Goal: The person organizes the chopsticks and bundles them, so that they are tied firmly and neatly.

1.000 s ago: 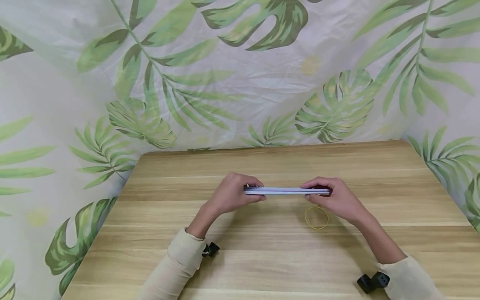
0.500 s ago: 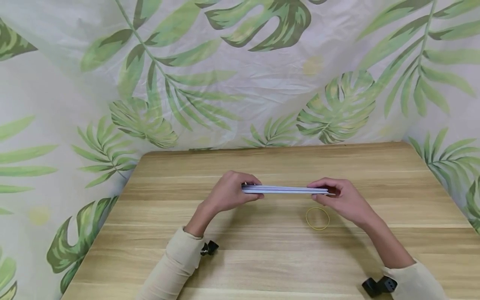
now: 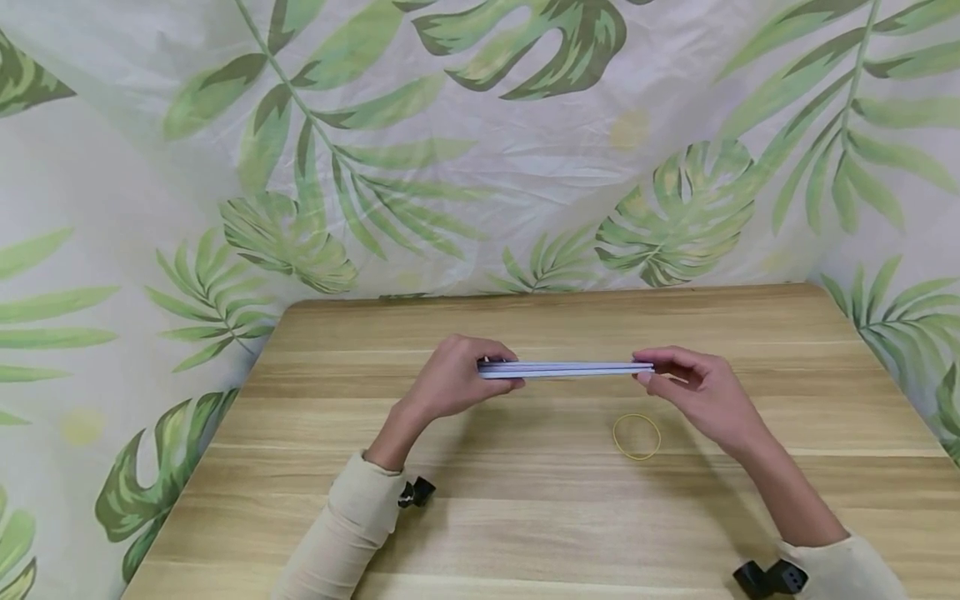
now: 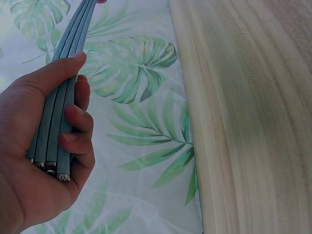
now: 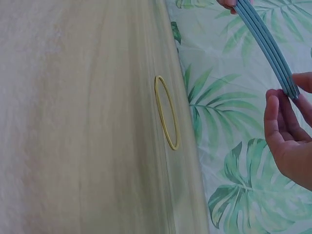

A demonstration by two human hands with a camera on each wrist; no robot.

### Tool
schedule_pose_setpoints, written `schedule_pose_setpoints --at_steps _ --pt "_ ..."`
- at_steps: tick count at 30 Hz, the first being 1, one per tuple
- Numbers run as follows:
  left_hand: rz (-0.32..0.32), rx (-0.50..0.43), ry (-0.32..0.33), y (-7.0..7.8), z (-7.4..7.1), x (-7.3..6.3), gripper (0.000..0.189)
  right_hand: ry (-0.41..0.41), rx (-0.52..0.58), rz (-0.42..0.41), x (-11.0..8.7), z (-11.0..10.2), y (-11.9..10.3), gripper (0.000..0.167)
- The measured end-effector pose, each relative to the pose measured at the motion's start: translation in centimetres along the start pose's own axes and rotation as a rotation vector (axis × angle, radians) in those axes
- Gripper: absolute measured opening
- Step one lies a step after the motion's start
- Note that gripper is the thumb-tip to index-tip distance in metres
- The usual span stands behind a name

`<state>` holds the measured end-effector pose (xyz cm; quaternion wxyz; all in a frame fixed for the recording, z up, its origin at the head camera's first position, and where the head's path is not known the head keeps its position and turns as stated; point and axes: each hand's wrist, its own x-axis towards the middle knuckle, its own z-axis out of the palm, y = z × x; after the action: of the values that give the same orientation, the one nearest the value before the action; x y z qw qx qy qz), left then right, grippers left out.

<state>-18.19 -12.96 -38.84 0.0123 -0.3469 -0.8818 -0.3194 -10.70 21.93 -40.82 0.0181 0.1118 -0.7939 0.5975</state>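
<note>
A bundle of several long, thin, light-blue sticks [image 3: 573, 367] is held level above the table between both hands. My left hand [image 3: 453, 379] grips its left end, thumb on one side and fingers curled round the other. In the left wrist view the stick ends [image 4: 63, 176] show below the left palm, slightly uneven. At the other end, my right hand [image 3: 701, 392] pinches the tips between thumb and fingers. The right wrist view shows the right fingers [image 5: 272, 114] at that end. On the table below lies a yellow rubber band [image 3: 615, 446], touched by neither hand.
The wooden table [image 3: 525, 533] extends around the hands, its far edge meeting a leaf-patterned cloth [image 3: 540, 183]. Small black cameras [image 3: 767, 578] sit at both wrists beside beige sleeves [image 3: 337, 525].
My right hand has slid right to the very tips of the sticks. One stick that stuck out at the right is now about even with the others. The bundle has risen slightly.
</note>
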Motion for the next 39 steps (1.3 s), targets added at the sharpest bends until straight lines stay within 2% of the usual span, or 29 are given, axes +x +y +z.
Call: schedule_pose_setpoints --at_steps 4,7,14,24,31,35,39 --pt "0.006 -0.027 0.007 0.2 0.2 0.1 0.014 0.021 0.031 -0.039 0.0 0.7 -0.2 0.036" --pt "0.007 -0.053 0.011 0.5 0.4 0.1 0.014 0.005 0.037 -0.038 0.0 1.3 -0.3 0.040" --pt "0.015 -0.078 0.022 0.9 1.0 0.2 0.014 -0.009 -0.019 -0.066 0.2 2.6 0.0 0.046" --pt "0.009 -0.023 -0.001 1.3 1.5 0.3 0.012 0.017 0.007 -0.090 0.0 3.7 0.7 0.050" --pt "0.048 0.075 -0.041 1.3 1.9 0.4 0.019 0.020 0.028 -0.100 -0.1 4.3 1.1 0.051" --pt "0.073 0.064 -0.062 1.0 1.6 0.4 0.023 0.014 0.028 -0.105 -0.1 4.3 1.1 0.052" --pt "0.091 0.048 -0.064 0.7 1.2 0.4 0.020 0.018 0.052 -0.108 0.0 4.1 0.8 0.053"
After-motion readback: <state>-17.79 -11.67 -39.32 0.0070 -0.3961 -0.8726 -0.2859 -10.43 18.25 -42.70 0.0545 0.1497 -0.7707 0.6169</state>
